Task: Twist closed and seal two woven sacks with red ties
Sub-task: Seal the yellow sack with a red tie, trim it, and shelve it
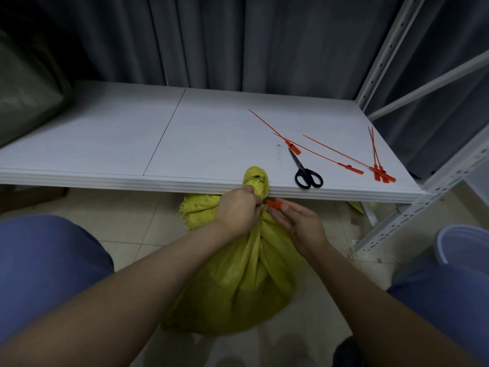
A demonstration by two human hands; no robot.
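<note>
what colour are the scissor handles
Black. The scissors lie on the white shelf, shown best in the head view.

Forearms forward; left hand [238, 211] fisted; right hand [300, 224] just beside it, thumb and fingers pinched

Grey pleated curtains [238, 41] across the top, white shelf board [105, 144] mid-frame, perforated metal rack uprights [383, 49] at right, beige tiled floor [127, 207] below, dim light.

One sack [238, 282] — six ties [317, 154] — one scissors [307, 176]
</note>
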